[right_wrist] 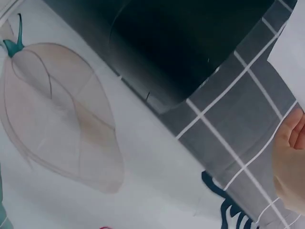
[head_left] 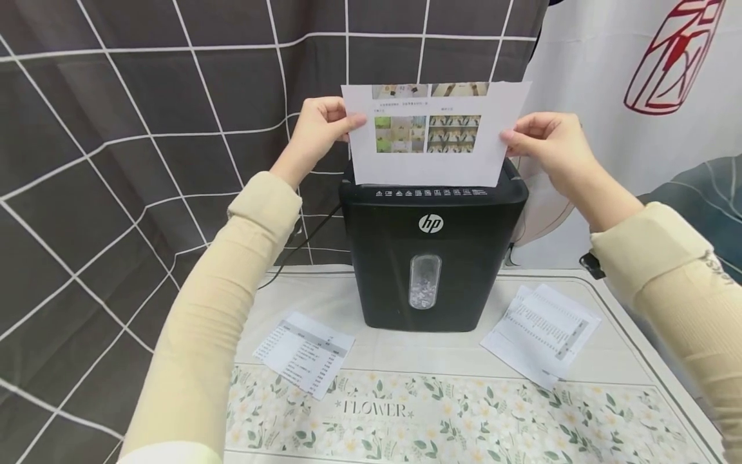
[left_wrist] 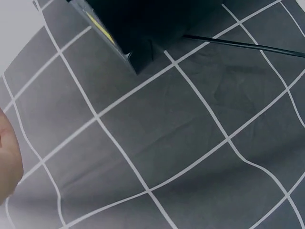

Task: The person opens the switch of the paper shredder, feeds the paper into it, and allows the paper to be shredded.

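Observation:
A printed sheet of paper with coloured pictures stands upright over the top of a black hp paper shredder. My left hand pinches the sheet's left edge between thumb and fingers. At the right edge, my right hand pinches it the same way. The sheet's lower edge is at the shredder's top; whether it sits inside the slot I cannot tell. Paper shreds show through the shredder's clear window. Only part of the left hand shows in the left wrist view. The right wrist view catches the right hand beside the paper's corner.
A printed slip lies on the table left of the shredder, and overlapping printed papers lie to its right. A flowered mat covers the table's front. A black cord runs leftward from the shredder. Behind hangs a dark grid-patterned cloth.

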### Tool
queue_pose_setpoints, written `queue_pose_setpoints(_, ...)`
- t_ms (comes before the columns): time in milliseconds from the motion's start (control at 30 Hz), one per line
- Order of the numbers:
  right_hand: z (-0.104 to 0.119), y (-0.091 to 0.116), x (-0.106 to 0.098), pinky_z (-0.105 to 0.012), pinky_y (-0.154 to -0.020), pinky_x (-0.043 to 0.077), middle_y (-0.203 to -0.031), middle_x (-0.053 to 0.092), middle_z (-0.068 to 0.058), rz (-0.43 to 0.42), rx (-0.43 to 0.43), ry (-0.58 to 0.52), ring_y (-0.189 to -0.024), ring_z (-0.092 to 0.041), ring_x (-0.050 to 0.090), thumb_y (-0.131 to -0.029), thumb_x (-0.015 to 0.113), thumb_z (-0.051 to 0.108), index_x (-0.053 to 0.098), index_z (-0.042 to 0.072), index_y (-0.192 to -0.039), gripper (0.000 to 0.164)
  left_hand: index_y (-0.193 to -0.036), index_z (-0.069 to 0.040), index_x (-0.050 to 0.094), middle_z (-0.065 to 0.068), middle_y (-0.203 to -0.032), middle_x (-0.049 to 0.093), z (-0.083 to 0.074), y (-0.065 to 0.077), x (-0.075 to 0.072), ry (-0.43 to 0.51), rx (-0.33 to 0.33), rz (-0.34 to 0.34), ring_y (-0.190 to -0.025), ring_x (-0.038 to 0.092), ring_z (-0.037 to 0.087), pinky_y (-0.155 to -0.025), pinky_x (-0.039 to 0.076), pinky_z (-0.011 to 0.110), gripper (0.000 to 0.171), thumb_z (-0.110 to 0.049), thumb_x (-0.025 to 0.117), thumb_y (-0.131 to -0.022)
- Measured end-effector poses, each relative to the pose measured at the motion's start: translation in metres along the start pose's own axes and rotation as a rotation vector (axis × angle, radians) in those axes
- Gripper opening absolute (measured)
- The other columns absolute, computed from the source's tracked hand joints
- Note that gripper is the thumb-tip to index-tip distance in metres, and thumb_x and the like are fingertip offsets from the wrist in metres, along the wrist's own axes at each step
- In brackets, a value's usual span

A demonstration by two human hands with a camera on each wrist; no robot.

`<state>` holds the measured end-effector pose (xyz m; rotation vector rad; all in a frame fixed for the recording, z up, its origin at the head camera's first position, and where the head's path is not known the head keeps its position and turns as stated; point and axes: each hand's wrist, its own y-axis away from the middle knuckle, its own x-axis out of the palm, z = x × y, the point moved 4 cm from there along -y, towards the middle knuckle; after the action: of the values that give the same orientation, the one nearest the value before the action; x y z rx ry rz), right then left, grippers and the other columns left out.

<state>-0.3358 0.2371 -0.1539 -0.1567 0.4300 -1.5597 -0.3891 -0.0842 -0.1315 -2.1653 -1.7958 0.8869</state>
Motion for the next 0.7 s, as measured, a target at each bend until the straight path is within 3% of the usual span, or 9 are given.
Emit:
queue_pose_setpoints(100,0.000,-0.008,-0.004,-0.008,-0.066,0.051,-0.067,0.069,0.011,-0.008,0.010,-0.022,-0.058,-0.003,0.065,-0.079,0.074,0.008,0.072,0.013,-0.076,0.006,-0.097,0.003,0.070,0.001,-0.087,0.073,0.000,-0.008,0.002,0.000,0.011,-0.005,-0.074,0.064,0.007,-0.063,0.050,0.018,0.017,-0.006,0.070,-0.083)
queue_pose_setpoints(233,-0.002,-0.014,-0.008,-0.007,-0.071,0.050,-0.067,0.069,0.013,0.004,0.020,0.049,-0.061,-0.001,0.066,-0.080,0.074,0.012,0.072,0.017,-0.077,0.006,-0.094,0.004,0.070,0.003,-0.086,0.073,0.001,-0.014,0.005,0.005,0.031,-0.019,-0.072,0.063,0.007,-0.061,0.048,0.019,0.015,-0.005,0.070,-0.082)
queue_pose_setpoints(500,-0.017,-0.019,-0.006,-0.005,-0.066,0.047,-0.064,0.066,0.018,0.008,-0.088,0.153,-0.060,0.004,0.063,-0.085,0.066,0.002,0.069,0.024,-0.071,0.026,-0.094,0.005,0.069,-0.001,-0.080,0.072,0.009,-0.017,0.011,-0.047,0.023,-0.021,-0.069,0.060,0.006,-0.061,0.048,0.019,0.017,-0.007,0.071,-0.083)
queue_pose_setpoints(700,-0.023,-0.019,0.000,-0.007,-0.063,0.047,-0.067,0.065,0.019,-0.023,-0.192,0.129,-0.062,0.004,0.062,-0.085,0.064,-0.003,0.067,0.021,-0.071,0.028,-0.094,0.006,0.069,0.003,-0.084,0.073,0.019,-0.017,0.012,-0.031,0.037,-0.037,-0.070,0.059,0.006,-0.061,0.047,0.019,0.016,-0.006,0.070,-0.083)
